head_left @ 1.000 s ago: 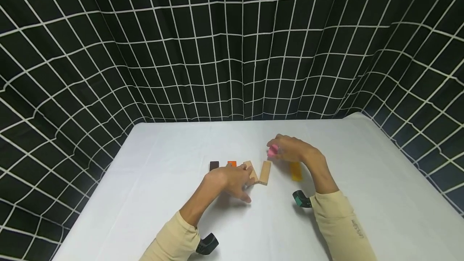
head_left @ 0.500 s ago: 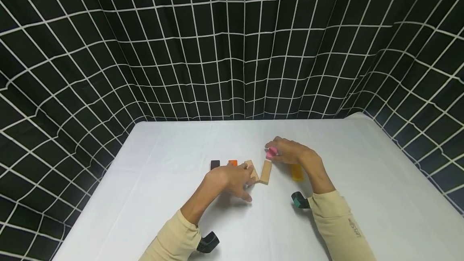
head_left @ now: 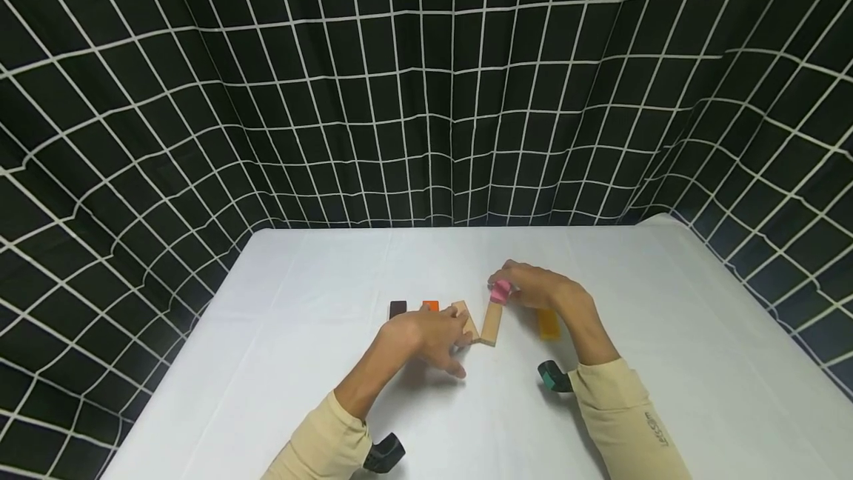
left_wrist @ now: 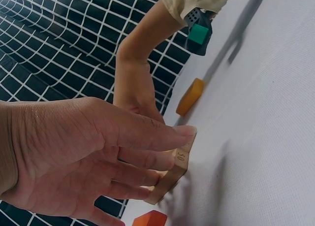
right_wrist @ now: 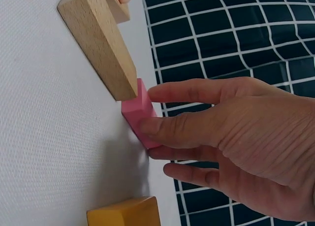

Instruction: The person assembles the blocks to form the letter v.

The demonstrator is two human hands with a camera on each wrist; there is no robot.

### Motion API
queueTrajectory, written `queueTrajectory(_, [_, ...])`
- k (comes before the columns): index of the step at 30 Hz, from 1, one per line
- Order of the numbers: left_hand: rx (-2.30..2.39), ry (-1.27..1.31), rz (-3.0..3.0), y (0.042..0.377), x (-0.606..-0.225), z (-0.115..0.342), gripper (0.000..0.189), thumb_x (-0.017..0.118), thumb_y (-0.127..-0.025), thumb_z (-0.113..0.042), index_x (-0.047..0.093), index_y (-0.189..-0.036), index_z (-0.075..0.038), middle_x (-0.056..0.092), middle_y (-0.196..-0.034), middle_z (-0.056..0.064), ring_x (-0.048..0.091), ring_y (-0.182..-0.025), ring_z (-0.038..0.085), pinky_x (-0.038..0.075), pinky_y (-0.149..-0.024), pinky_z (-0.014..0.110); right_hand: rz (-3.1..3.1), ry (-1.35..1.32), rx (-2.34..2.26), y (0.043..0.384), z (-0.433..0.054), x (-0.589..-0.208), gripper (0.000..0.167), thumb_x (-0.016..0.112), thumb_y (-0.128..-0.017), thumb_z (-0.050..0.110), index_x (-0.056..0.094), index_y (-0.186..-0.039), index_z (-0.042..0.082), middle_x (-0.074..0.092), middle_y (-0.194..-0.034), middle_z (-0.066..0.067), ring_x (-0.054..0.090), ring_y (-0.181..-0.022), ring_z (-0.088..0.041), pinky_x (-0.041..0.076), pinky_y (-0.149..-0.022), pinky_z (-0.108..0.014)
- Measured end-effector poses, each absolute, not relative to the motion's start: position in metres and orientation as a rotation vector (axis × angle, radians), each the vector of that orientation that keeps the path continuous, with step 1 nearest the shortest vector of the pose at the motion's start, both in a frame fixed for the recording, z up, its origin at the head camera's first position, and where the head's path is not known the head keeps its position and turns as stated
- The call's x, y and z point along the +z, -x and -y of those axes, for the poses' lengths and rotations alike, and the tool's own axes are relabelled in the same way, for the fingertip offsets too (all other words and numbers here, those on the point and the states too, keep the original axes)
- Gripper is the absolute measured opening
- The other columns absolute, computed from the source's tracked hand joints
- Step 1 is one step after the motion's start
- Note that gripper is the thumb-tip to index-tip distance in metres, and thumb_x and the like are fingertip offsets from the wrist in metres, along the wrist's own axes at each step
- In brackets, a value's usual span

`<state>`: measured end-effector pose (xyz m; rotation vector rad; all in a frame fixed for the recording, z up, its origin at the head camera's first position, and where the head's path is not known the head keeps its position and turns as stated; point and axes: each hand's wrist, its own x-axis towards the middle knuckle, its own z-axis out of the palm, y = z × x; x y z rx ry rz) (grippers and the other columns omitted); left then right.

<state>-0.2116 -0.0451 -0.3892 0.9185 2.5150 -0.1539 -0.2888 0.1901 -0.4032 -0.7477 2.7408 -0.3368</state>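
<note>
My right hand (head_left: pixel 536 289) pinches a pink block (right_wrist: pixel 137 109) between thumb and fingers, at the far end of a plain wooden block (right_wrist: pixel 101 44). In the right wrist view the pink block's edge meets that wooden block's end. A second wooden block (head_left: pixel 465 315) slants beside the first, their near ends meeting in a V. The fingers of my left hand (head_left: pixel 429 338) reach over this second block, fingertips at its side, the thumb held apart from it. In the left wrist view, small dark marks show on a wooden block's end (left_wrist: pixel 180 157).
An orange block (head_left: pixel 431 305) and a dark block (head_left: pixel 397 308) lie left of the wooden ones, partly hidden by my left hand. A yellow block (head_left: pixel 549 326) lies under my right wrist. White cloth covers the table (head_left: pixel 300 280); a black gridded curtain (head_left: pixel 400 95) surrounds it.
My right hand has brought the pink block nearer, down to the far end of the right wooden block. The left hand stays in place on its block.
</note>
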Motion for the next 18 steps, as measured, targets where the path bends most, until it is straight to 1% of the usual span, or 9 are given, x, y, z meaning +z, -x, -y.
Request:
queueTrajectory(2, [-0.147, -0.920, -2.509, 0.2112, -0.3896, 0.0449, 0.068, 0.069, -0.095, -0.057, 0.050, -0.156, -0.032, 0.025, -0.175, 0.003, 0.050, -0.149, 0.028, 0.050, -0.115, 0.049, -2.735, 0.773, -0.322, 0.2883, -0.1898, -0.4032, 0.047, 0.064, -0.097, -0.003, 0.067, -0.139, 0.017, 0.065, -0.136, -0.008, 0.061, -0.131, -0.033, 0.049, -0.112, -0.059])
queueTrajectory(6, [-0.145, -0.922, -2.511, 0.2106, -0.3890, 0.0450, 0.068, 0.069, -0.095, -0.057, 0.050, -0.156, -0.032, 0.026, -0.175, 0.003, 0.045, -0.152, 0.029, 0.048, -0.117, 0.050, -2.733, 0.805, -0.299, 0.2880, -0.1877, -0.4024, 0.043, 0.064, -0.097, -0.004, 0.069, -0.134, 0.019, 0.066, -0.129, -0.005, 0.064, -0.122, -0.028, 0.052, -0.110, -0.055])
queueTrajectory(8, [-0.141, -0.919, -2.510, 0.2106, -0.3885, 0.0452, 0.069, 0.069, -0.095, -0.057, 0.050, -0.156, -0.032, 0.025, -0.175, 0.003, 0.046, -0.152, 0.030, 0.048, -0.117, 0.050, -2.732, 0.810, -0.295, 0.2884, -0.1864, -0.4024, 0.041, 0.066, -0.097, -0.003, 0.071, -0.131, 0.019, 0.067, -0.127, -0.004, 0.064, -0.119, -0.027, 0.053, -0.109, -0.054])
queueTrajectory(14, [-0.140, -0.906, -2.509, 0.2109, -0.3878, 0.0462, 0.068, 0.069, -0.095, -0.057, 0.050, -0.156, -0.032, 0.024, -0.175, 0.003, 0.048, -0.150, 0.029, 0.046, -0.119, 0.051, -2.720, 0.822, -0.304, 0.2917, -0.1838, -0.4030, 0.037, 0.069, -0.098, 0.003, 0.073, -0.129, 0.021, 0.067, -0.127, -0.005, 0.064, -0.122, -0.028, 0.052, -0.111, -0.056])
queueTrajectory(17, [-0.139, -0.910, -2.507, 0.2118, -0.3881, 0.0462, 0.068, 0.069, -0.095, -0.057, 0.050, -0.156, -0.032, 0.025, -0.175, 0.003, 0.045, -0.152, 0.028, 0.047, -0.118, 0.050, -2.714, 0.826, -0.311, 0.2920, -0.1834, -0.4024, 0.035, 0.069, -0.098, 0.006, 0.074, -0.129, 0.021, 0.067, -0.128, -0.006, 0.064, -0.123, -0.029, 0.051, -0.112, -0.056])
queueTrajectory(18, [-0.137, -0.908, -2.506, 0.2121, -0.3882, 0.0465, 0.068, 0.069, -0.095, -0.057, 0.050, -0.156, -0.032, 0.024, -0.175, 0.003, 0.042, -0.155, 0.028, 0.047, -0.118, 0.050, -2.712, 0.830, -0.317, 0.2918, -0.1832, -0.4019, 0.034, 0.069, -0.098, 0.005, 0.074, -0.129, 0.020, 0.067, -0.128, -0.006, 0.064, -0.123, -0.029, 0.051, -0.112, -0.056])
